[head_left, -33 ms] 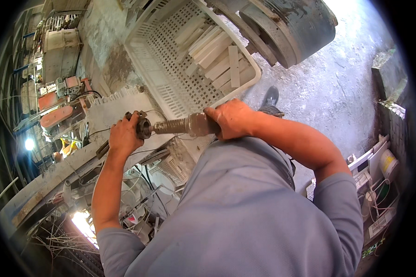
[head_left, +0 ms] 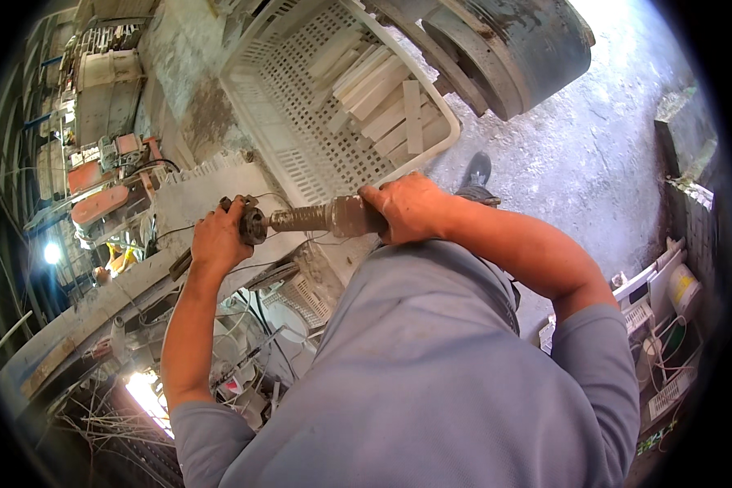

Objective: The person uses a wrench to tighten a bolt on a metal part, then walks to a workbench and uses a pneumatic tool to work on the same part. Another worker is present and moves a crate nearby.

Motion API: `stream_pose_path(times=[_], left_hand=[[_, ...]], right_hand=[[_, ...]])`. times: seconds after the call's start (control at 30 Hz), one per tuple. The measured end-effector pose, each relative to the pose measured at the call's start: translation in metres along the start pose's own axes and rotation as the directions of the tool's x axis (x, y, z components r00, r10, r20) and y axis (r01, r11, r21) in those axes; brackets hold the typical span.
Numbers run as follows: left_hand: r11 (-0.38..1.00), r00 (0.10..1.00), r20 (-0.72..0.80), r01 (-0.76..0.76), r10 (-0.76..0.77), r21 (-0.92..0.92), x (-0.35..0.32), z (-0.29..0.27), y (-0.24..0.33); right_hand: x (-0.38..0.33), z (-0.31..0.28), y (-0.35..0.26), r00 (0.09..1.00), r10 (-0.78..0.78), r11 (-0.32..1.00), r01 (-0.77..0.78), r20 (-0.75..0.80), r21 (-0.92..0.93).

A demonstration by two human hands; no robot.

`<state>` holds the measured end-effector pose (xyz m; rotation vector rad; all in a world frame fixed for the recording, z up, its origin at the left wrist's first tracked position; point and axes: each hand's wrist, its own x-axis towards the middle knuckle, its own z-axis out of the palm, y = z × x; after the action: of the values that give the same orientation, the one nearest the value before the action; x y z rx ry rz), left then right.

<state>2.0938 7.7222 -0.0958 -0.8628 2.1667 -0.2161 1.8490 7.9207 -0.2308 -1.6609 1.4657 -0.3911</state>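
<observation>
In front of my waist lies a dusty brown cylindrical tool, roughly level, with a thick body and a narrower, ribbed neck. My right hand is closed round the thick end, thumb along its top. At the other end, my left hand is wrapped over a dark round metal collar that has a hole in its face. The neck of the tool points at this collar; whether the two are joined I cannot tell. My left palm hides part of the collar.
A white perforated plastic crate with pale wooden strips stands ahead. Beyond it on the right is a large grey drum. A dusty workbench runs along the left, near orange machinery. Cables and clutter lie underneath.
</observation>
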Motion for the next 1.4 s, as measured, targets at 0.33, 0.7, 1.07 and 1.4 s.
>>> stream_pose_path(times=[0.33,0.7,1.07,1.4], left_hand=[[1.000,0.999,0.030,-0.011,0.011,-0.012,0.000,0.005,0.000],[0.710,0.987,0.146,0.059,0.062,-0.701,-0.006,0.055,-0.051],[-0.122,0.977,0.133,0.155,0.168,-0.980,-0.029,0.068,-0.034],[0.199,0.998,-0.054,-0.059,0.033,-0.978,-0.029,0.080,-0.027]], right_hand=[[0.010,0.003,0.002,0.997,-0.012,0.999,0.009,0.075,0.036],[-0.025,-0.027,0.025,0.994,0.053,0.967,-0.026,-0.096,0.255],[-0.043,-0.016,0.032,0.992,0.054,0.984,-0.034,-0.110,0.177],[-0.037,-0.023,0.008,0.998,0.060,0.993,-0.060,0.000,0.104]])
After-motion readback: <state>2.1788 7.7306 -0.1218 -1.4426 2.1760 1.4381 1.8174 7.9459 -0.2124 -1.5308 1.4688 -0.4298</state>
